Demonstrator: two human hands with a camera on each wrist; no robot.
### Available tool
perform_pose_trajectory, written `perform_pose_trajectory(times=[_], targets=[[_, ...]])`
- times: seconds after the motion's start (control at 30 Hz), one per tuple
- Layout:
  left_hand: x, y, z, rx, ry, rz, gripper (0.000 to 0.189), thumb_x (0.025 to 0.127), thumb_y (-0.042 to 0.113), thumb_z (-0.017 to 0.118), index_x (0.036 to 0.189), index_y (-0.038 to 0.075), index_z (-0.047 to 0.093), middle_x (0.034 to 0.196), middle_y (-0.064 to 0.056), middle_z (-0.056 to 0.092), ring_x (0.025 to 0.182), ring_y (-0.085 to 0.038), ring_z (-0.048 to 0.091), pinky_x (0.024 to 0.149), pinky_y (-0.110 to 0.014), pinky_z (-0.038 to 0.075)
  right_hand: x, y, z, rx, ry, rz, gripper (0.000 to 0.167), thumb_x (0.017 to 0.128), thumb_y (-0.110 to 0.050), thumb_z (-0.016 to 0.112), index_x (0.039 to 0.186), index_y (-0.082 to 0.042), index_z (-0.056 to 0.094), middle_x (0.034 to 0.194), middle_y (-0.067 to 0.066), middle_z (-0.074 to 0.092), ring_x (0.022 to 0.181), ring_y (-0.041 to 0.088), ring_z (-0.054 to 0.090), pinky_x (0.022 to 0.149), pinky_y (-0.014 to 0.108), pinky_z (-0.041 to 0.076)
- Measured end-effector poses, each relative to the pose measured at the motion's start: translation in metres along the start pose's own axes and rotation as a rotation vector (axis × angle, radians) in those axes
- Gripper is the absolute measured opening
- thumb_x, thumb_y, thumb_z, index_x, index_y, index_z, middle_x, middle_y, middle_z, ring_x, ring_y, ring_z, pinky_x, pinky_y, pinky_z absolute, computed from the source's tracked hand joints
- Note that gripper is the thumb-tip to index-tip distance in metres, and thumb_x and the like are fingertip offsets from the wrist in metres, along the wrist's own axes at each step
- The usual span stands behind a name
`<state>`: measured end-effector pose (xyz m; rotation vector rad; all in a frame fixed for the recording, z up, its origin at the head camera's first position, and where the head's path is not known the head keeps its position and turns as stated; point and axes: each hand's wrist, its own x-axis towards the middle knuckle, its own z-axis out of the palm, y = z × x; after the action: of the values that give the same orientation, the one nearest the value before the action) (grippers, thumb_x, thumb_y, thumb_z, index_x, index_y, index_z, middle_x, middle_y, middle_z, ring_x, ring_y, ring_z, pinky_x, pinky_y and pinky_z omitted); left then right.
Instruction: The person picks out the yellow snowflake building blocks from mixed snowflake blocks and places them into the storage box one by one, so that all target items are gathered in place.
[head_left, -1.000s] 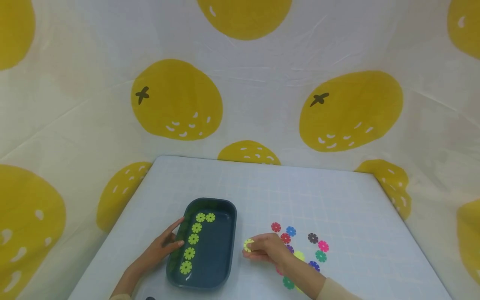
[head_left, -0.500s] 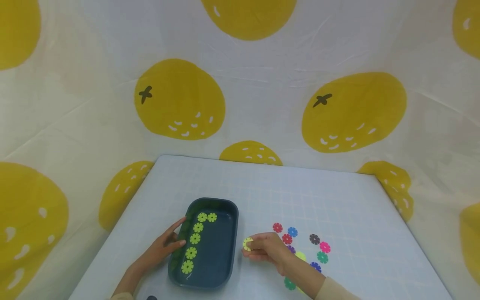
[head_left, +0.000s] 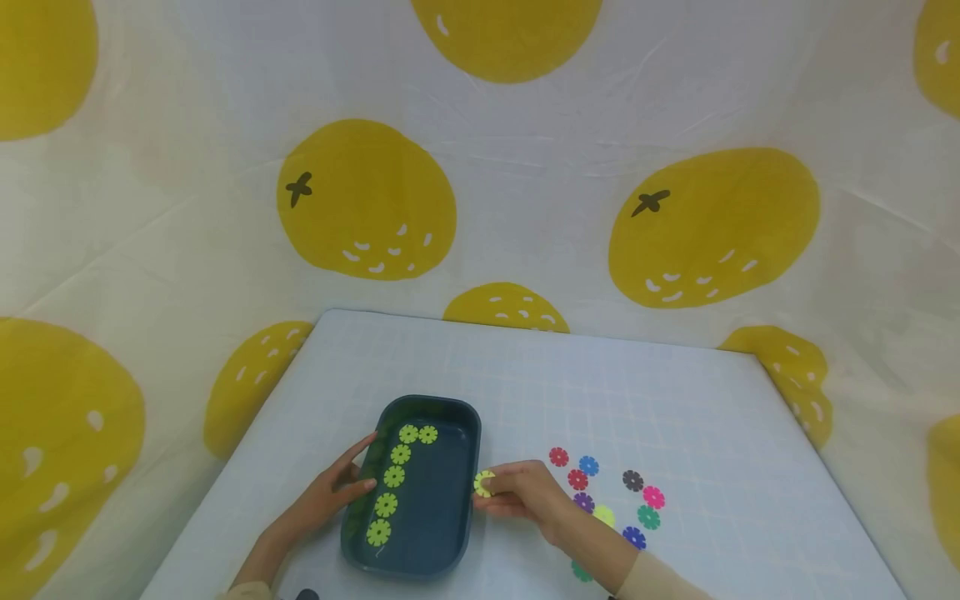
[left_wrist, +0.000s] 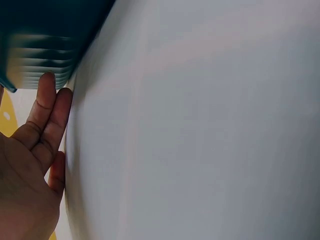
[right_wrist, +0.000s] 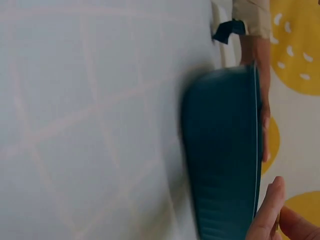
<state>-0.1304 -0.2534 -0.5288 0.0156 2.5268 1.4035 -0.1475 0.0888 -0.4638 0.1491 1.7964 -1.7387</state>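
My right hand (head_left: 521, 496) pinches a yellow notched plastic disc (head_left: 483, 484) between thumb and fingers, at the right rim of the dark teal tray (head_left: 429, 572). In the right wrist view only its fingers (right_wrist: 270, 207) show, close to the tray's rim. My left hand (head_left: 324, 497) rests on the tray's left side, thumb over the rim. Its other fingers (left_wrist: 46, 100) lie fairly straight beside the outer wall in the left wrist view. Inside the tray, several yellow notched discs (head_left: 393, 477) form a column along the left, turning right at the far end.
Loose notched discs in red, blue, purple, black, pink (head_left: 654, 497), green (head_left: 648, 517) and yellow lie on the white table (head_left: 600, 392) to the right, partly behind my right forearm. A small dark object (head_left: 307, 594) shows at the bottom edge. A fruit-patterned cloth (head_left: 525, 208) hangs behind.
My right hand has moved left with the yellow disc, from beside the tray to its right rim. The left hand keeps its place on the tray. The head view has shifted slightly.
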Motion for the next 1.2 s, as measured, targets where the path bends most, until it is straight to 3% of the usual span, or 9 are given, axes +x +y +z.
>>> perform_pose_trajectory(times=[0.5,0.83,1.2], targets=[[-0.001,0.001,0.0,-0.004,0.0,0.039,0.073,0.094,0.035,0.068,0.156,0.035,0.029,0.105,-0.003,0.058,0.095,-0.014,0.052,0.09,-0.045,0.04,0.003,-0.006,0.009,0.043,-0.006,0.012,0.034,0.088,-0.019,0.075,0.114,0.003,0.07,0.096,0.015,0.076,0.087,0.022,0.075,0.073,0.026,0.056],[0.0,0.0,0.001,0.004,0.004,0.033,0.073,0.094,0.035,0.067,0.156,0.035,0.028,0.106,-0.003,0.057,0.096,-0.015,0.051,0.088,-0.044,0.04,0.006,-0.011,0.014,0.01,-0.009,-0.023,0.031,0.089,-0.019,0.074,0.111,0.003,0.07,0.094,0.014,0.076,0.084,0.02,0.075,0.071,0.026,0.057],[0.001,0.0,0.0,0.001,0.004,0.028,0.073,0.094,0.035,0.067,0.156,0.037,0.028,0.11,-0.004,0.057,0.099,-0.018,0.051,0.09,-0.046,0.04,0.016,-0.024,0.025,0.052,-0.014,-0.034,0.03,0.089,-0.018,0.074,0.108,0.004,0.068,0.093,0.015,0.075,0.086,0.023,0.075,0.07,0.026,0.056]])
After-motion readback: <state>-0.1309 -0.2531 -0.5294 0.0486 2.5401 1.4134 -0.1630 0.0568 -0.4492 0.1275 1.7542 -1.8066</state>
